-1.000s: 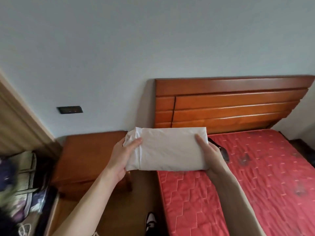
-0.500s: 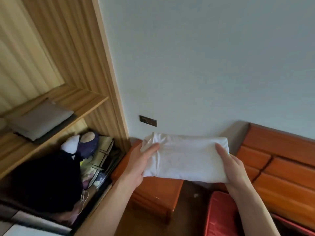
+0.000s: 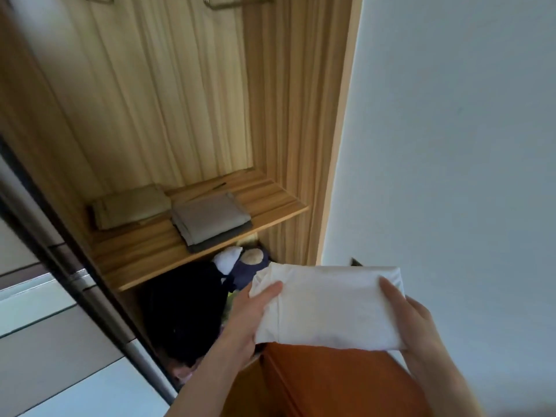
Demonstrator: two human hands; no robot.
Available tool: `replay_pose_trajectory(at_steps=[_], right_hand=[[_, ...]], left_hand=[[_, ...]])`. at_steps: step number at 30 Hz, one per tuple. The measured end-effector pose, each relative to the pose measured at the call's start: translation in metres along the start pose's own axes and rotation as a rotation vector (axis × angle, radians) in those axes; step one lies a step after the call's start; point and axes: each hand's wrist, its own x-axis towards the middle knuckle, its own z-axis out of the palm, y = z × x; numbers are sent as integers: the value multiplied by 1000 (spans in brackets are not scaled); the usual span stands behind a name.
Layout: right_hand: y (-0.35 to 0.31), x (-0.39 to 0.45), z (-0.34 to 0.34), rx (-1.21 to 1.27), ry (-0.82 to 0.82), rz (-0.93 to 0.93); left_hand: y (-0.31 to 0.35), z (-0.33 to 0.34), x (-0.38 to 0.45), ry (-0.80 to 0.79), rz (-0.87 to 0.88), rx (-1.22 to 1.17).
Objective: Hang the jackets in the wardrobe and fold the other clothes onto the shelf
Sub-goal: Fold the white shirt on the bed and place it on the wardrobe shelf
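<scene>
Hands: left hand [image 3: 251, 319] and right hand [image 3: 412, 320] gripping opposite ends of the folded white garment [image 3: 328, 308], thumbs on top, fingers hidden underneath.
Garment position: held level in the air, in front of the wardrobe's right edge, above the orange-brown nightstand [image 3: 331, 383]; well apart from the shelf [image 3: 279, 200] as yet.
Shelf contents: folded tan garment [image 3: 129, 209] at the left, folded grey stack [image 3: 210, 218] in the middle; bare wood to the right of the stack and along the front edge.
Below the shelf: dark bundle [image 3: 183, 308] and a soft toy [image 3: 240, 260], crowded together.
Above: hanger hooks [image 3: 234, 1] at the top of the view; no jackets visible there.
Step in hand: judged as carrying the folded piece to the shelf for placing.
Doing it well: keep both ends pinched and level so the folds hold; aim for the bare strip right of the grey stack; lead with the far edge, slide in flat, then withdraw from beneath without dragging the fabric.
Risk: loose corner near the left thumb likely to flop open if tilted; a nudge could skew the grey stack.
Afterward: square the edges with flat palms.
</scene>
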Motion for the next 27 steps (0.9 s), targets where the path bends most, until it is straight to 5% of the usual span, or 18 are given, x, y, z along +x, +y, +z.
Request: replay_pose_trajectory(at_steps=[14,27], right_hand=[[-50,108,246,-42,-259,-11],[-69,224,353,-90,-342,-38]], left_hand=[[105,-153,145,338,33,-143],[146,-183,255,445,58,-261]])
